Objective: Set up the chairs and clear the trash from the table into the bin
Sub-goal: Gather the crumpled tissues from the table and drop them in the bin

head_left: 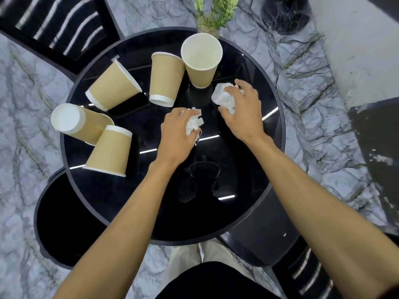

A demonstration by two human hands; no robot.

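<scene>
Left hand (pixel 177 128) closes on a crumpled napkin (pixel 193 124) and right hand (pixel 241 108) on a second napkin (pixel 223 97) mid-table (pixel 237 212), both probably light, soft, squashable anywhere; five paper cups (pixel 163 79) remain.

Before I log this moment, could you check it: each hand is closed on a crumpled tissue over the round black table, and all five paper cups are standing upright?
Not quite. In the head view only one cup stands upright, open end up; the other four lie tipped over or sit upside down. The rest holds: the left hand and the right hand each grip a crumpled tissue over the round black table.
</scene>
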